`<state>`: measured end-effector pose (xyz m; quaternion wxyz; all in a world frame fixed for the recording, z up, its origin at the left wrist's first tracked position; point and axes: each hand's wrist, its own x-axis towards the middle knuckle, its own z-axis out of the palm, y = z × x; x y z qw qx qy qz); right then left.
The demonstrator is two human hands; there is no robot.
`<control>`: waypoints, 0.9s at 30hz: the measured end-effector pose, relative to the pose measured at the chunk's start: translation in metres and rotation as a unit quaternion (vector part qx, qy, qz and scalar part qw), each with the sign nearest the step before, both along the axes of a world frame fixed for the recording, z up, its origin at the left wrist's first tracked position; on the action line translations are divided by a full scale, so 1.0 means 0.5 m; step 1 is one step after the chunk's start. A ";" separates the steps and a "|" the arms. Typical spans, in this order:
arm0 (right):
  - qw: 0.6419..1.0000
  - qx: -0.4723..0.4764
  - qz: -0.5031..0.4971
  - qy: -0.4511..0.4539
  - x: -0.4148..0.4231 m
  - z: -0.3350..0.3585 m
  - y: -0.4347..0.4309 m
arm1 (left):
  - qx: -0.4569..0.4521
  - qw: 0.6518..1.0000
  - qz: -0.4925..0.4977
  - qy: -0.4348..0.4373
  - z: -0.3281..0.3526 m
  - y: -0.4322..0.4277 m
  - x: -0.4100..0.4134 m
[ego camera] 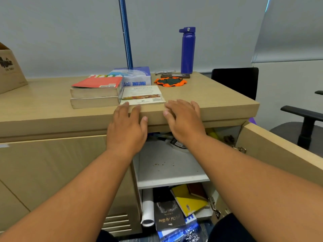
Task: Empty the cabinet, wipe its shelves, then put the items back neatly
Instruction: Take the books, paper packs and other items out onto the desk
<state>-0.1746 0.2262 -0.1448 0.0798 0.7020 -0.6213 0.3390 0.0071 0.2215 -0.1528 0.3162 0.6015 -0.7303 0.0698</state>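
Left hand (127, 126) and right hand (185, 123) are resting flat and empty on the tabletop (209, 98) edge by the cookbook (143, 95), probably squaring it beside the stacked books (95, 91), while the open cabinet (174, 172) below is holding more things.

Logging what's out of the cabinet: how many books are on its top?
3: a red book stacked on a second book, and a thin cookbook right of them. A colourful cover behind may be a fourth.
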 end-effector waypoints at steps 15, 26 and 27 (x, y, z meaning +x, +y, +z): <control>0.977 0.197 -0.075 -0.017 -0.193 -0.412 0.059 | 0.242 0.949 -0.143 -0.142 -0.371 0.005 -0.075; 0.933 0.293 -0.144 -0.149 -0.188 -0.494 -0.247 | 0.373 0.898 -0.159 -0.170 -0.493 -0.157 -0.142; 0.931 0.289 -0.159 -0.155 -0.188 -0.492 -0.271 | 0.377 0.896 -0.160 -0.173 -0.499 -0.170 -0.146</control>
